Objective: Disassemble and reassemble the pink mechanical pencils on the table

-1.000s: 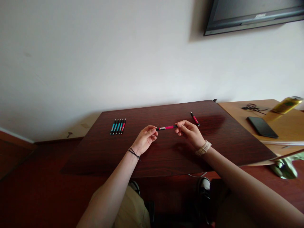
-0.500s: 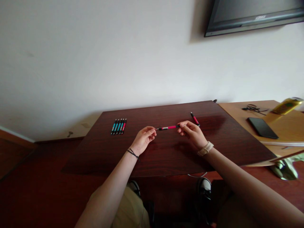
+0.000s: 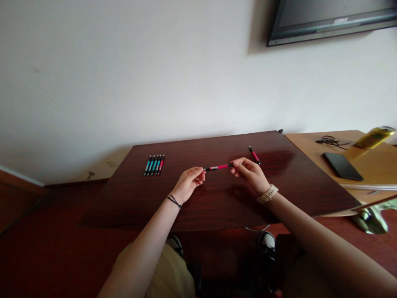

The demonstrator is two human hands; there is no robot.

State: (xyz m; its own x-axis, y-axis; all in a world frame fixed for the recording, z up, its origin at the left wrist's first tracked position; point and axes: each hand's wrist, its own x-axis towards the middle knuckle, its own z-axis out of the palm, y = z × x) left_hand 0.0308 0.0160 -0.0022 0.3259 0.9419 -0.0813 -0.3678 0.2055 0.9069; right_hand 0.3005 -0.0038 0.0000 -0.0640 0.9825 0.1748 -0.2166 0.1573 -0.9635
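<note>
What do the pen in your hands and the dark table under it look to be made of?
The pink pen, held at its ends by the left hand and right hand, looks like smooth plastic: bright uniform colour with black ends. The dark table looks like glossy wood or wood-grain laminate: reddish grain streaks and a soft sheen; which one I cannot tell.

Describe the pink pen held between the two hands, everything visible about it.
The pink pen is slim, with a pink barrel, a pale band near its left end and black ends. It looks like plastic. It is held roughly level above the dark wooden table, the left hand pinching its left end and the right hand its right end.
</note>
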